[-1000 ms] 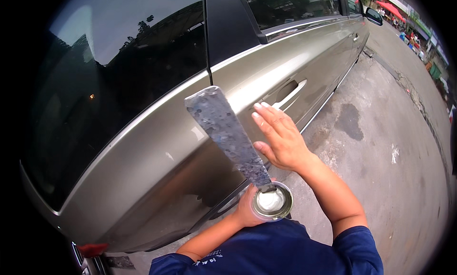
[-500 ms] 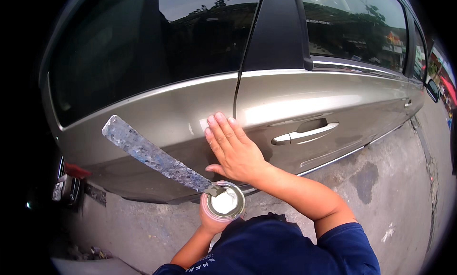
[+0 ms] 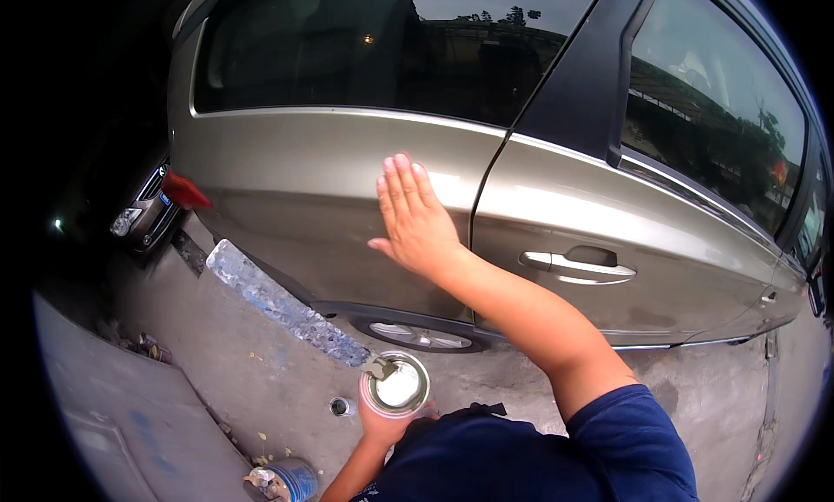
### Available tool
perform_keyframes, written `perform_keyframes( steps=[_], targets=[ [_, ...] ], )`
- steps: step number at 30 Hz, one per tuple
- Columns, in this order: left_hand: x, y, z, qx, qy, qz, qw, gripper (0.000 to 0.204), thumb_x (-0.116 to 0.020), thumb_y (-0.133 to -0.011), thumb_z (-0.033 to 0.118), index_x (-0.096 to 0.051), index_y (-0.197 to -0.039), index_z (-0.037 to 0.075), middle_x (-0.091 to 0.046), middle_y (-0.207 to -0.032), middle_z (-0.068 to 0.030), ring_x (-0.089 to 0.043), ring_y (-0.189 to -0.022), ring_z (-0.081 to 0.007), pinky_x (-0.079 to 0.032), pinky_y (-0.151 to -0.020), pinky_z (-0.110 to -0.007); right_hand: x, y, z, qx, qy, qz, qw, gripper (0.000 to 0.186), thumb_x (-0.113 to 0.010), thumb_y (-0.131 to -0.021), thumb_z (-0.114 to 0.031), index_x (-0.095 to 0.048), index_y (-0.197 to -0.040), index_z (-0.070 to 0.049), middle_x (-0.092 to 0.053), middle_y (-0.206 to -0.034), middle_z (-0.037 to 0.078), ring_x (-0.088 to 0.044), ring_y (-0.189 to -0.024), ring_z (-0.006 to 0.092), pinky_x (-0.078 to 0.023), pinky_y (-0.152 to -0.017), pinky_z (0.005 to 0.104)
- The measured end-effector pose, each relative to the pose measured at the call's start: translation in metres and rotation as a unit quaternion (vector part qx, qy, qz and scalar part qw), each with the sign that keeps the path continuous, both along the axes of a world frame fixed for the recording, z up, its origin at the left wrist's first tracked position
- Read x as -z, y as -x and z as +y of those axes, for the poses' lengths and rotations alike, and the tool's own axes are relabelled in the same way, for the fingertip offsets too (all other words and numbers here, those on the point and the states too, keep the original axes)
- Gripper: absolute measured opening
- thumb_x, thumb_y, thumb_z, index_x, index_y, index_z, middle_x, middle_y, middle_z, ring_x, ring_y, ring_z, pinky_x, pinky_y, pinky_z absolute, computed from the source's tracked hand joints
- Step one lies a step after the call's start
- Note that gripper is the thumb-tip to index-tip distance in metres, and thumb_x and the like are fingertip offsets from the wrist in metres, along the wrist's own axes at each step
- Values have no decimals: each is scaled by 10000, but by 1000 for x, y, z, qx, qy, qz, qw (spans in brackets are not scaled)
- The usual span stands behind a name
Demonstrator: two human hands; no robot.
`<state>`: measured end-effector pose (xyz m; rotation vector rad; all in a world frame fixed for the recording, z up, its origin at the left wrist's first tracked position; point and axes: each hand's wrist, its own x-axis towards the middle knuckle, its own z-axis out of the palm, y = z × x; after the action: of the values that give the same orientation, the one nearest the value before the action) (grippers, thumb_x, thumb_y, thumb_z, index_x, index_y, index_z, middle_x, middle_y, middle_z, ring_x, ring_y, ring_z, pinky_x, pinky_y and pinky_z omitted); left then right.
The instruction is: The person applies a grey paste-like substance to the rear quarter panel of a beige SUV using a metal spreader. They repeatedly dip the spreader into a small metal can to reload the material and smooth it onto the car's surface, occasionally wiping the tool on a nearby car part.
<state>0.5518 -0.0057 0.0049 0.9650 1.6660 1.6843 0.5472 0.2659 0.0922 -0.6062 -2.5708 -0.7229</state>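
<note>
My right hand (image 3: 414, 215) lies flat with fingers together on the rear side panel of a tan-gold car (image 3: 304, 189), just left of the rear door seam. My left hand (image 3: 382, 422) is low near my body and grips an open tin can (image 3: 396, 385) with pale paste inside. A long flat stirring stick (image 3: 278, 302), crusted grey, rises out of the can toward the upper left. The rear door handle (image 3: 576, 265) sits to the right of my right hand.
The car's rear wheel (image 3: 417, 335) shows under the panel. A small round lid (image 3: 340, 406) and a blue can (image 3: 287, 480) lie on the concrete ground at lower left. Another parked car (image 3: 143, 211) stands behind at far left.
My right hand has slid along the car body from the rear door toward the rear quarter panel, staying flat on the paint. The view has turned toward the car's tail. The can stays in my left hand.
</note>
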Motion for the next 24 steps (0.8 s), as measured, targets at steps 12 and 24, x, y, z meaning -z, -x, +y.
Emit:
perform_keyframes(
  steps=[12,24],
  targets=[
    [32,38,-5,-26,-47,114,992,771,-843,-627,3,-445,-1287,1,-602,-1179,-128,-604,-1084,-224,-477,-957,-360,21,-74,10,24,38,88,995,834,-607,-881,-472,-361,-1438,98,-255,-1543,303,-158,-1478,433,-102,-1207,521],
    [31,52,28,-2,-84,150,985,804,-845,-625,13,-435,-1316,-5,-593,-1207,-126,-588,-1111,-217,-459,-984,-364,15,-24,-5,-24,-2,55,998,742,-511,-925,-466,-396,-1436,59,-300,-1541,268,-214,-1467,413,-103,-1211,518]
  ],
)
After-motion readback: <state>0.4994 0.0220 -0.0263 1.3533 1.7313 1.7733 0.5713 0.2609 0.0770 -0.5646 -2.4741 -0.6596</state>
